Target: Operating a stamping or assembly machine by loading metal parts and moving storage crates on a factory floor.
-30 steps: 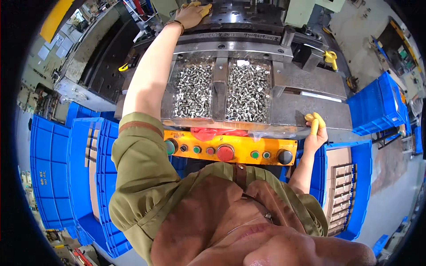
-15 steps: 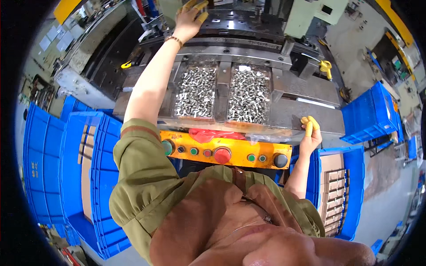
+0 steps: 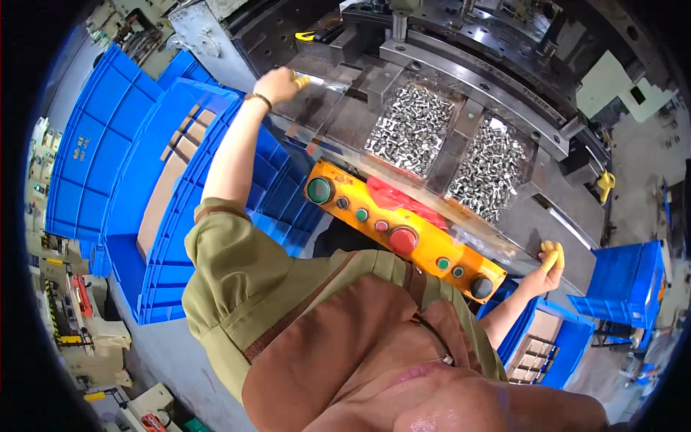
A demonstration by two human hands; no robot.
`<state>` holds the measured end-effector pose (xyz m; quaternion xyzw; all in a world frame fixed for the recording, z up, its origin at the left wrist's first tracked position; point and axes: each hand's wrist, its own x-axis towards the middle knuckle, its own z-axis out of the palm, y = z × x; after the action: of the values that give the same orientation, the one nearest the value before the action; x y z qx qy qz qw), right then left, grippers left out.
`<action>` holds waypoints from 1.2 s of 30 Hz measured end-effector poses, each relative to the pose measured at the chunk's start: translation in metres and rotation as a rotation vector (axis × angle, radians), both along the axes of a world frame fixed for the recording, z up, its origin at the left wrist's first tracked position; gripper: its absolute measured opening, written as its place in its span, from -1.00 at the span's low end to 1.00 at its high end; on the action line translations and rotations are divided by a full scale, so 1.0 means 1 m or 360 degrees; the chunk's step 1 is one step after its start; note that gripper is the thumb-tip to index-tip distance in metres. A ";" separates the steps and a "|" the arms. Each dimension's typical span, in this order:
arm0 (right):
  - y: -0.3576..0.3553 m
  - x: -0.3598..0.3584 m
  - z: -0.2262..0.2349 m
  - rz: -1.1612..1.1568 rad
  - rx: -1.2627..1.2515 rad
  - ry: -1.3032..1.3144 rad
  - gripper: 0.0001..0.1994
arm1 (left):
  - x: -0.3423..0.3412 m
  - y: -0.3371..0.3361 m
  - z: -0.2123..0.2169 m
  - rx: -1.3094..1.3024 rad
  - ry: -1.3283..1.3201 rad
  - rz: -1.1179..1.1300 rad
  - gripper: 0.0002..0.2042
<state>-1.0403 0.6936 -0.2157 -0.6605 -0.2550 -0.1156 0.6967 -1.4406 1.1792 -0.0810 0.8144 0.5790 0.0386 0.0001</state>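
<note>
Here, left hand [image 3: 277, 85] fingers closed on shiny metal piece [image 3: 317, 84], right hand [image 3: 545, 268] curled.

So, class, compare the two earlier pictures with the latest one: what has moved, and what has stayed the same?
The left hand has drawn back from the far side of the press, beyond the trays, to the machine's near left end, beside the blue crates; whether it grips anything is unclear. The view has tilted too. The right hand stays at the table's right edge, and the two trays of small metal parts and yellow control box are unchanged.
</note>
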 end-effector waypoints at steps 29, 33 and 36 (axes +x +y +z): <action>0.161 -0.100 0.166 0.1947 -0.0274 0.0087 -0.57 | 0.191 -0.160 0.038 -0.1961 -0.2892 -0.2335 -0.81; 0.167 -0.078 0.168 0.1925 -0.0308 0.0147 -0.58 | 0.208 -0.160 0.037 -0.2044 -0.3054 -0.2002 -0.80; 0.183 -0.051 0.181 0.1756 -0.0121 -0.0066 -0.64 | 0.209 -0.148 0.039 -0.1878 -0.2952 -0.1753 -0.80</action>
<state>-1.0910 0.8766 -0.0343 -0.4511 -0.5810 0.2629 0.6243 -1.2312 1.0309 -0.0419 0.4895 -0.1326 0.3300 0.7962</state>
